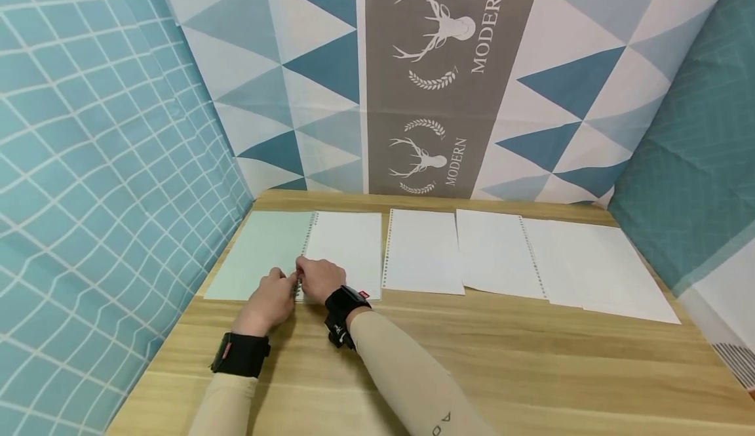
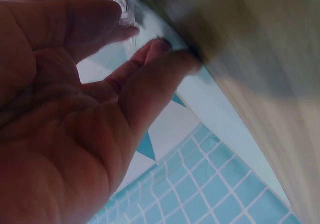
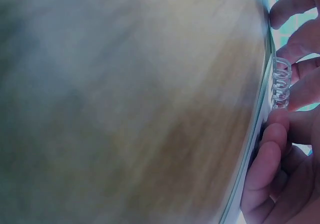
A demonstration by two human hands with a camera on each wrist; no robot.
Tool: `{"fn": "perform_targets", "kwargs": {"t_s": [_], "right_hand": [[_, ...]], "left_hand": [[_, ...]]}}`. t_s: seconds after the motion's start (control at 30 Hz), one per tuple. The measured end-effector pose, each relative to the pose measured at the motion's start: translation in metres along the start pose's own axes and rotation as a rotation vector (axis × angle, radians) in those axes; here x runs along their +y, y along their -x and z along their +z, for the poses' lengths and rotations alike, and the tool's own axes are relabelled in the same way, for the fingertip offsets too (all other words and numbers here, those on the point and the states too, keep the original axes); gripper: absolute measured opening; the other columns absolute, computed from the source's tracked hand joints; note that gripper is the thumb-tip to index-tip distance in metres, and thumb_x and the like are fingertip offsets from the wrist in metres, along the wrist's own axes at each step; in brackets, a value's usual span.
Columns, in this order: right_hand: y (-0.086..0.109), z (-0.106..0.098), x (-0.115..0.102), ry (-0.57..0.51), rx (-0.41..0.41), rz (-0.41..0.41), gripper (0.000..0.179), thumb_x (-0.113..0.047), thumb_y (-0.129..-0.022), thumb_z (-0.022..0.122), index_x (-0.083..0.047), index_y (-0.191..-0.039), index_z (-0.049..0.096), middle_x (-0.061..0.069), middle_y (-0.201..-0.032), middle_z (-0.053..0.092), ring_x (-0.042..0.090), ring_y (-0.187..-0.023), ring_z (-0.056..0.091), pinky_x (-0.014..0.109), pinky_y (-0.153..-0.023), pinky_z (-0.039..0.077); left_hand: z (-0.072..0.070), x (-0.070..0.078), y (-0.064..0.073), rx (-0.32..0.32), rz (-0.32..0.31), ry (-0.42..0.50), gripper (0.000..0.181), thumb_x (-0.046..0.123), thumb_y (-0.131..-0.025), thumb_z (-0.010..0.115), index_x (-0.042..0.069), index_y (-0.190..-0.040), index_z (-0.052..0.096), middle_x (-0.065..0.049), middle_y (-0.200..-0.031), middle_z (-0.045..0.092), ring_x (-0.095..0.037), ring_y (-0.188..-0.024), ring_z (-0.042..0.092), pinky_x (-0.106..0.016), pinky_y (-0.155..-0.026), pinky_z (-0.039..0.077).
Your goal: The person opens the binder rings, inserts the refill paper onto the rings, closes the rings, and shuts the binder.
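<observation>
Open notebook [image 1: 349,242]: spiral binding [image 3: 282,79] runs ahead between left hand [image 1: 271,299] and right hand [image 1: 320,279], equally near, both pinching its close end.

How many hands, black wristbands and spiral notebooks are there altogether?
Left hand and right hand: 2
Black wristbands: 2, one on each arm
Spiral notebook: 1, lying open
Total: 5

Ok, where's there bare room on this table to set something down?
The wooden tabletop is barest in front of the loose sheets, right of the right sleeve; a thin strip also runs behind them, along the patterned backdrop. The spiral binding is crowded: left hand and right hand meet there.
</observation>
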State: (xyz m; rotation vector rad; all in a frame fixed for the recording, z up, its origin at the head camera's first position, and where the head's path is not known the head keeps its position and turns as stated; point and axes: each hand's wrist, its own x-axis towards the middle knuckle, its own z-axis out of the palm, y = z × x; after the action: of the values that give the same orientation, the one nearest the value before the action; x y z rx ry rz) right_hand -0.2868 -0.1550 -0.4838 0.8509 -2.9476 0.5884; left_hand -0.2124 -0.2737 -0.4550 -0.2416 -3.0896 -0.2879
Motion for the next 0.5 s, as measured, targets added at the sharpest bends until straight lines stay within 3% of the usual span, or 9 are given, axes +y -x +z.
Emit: {"fn": "perform_targets", "kwargs": {"t_s": [0.2,0.5], "right_hand": [[-0.0049,-0.0011,0.0025,-0.015,0.003,-0.013,0.012,-0.026,-0.104,0.056,-0.029,-0.098,0.066,-0.01,-0.081,0.066,0.01,-0.064,0.054,0.028,-0.052,0.038],[-0.0025,0.002,0.0036,-0.032,-0.017,0.005,0.011,-0.028,-0.105,0.056,-0.029,-0.098,0.065,-0.009,-0.081,0.066,0.009,-0.064,0.053,0.028,-0.052,0.037]], "left_hand": [[-0.0033,0.0015,0.0004,0.004,-0.026,0.03,0.047,-0.001,-0.09,0.056,-0.009,-0.137,0.058,-0.033,-0.112,0.055,-0.047,-0.092,0.058,-0.057,-0.083,0.053],[-0.002,0.0022,0.0038,-0.044,-0.035,0.058,0.047,-0.001,-0.094,0.054,-0.01,-0.139,0.055,-0.034,-0.117,0.054,-0.049,-0.098,0.058,-0.057,-0.088,0.051]]}}
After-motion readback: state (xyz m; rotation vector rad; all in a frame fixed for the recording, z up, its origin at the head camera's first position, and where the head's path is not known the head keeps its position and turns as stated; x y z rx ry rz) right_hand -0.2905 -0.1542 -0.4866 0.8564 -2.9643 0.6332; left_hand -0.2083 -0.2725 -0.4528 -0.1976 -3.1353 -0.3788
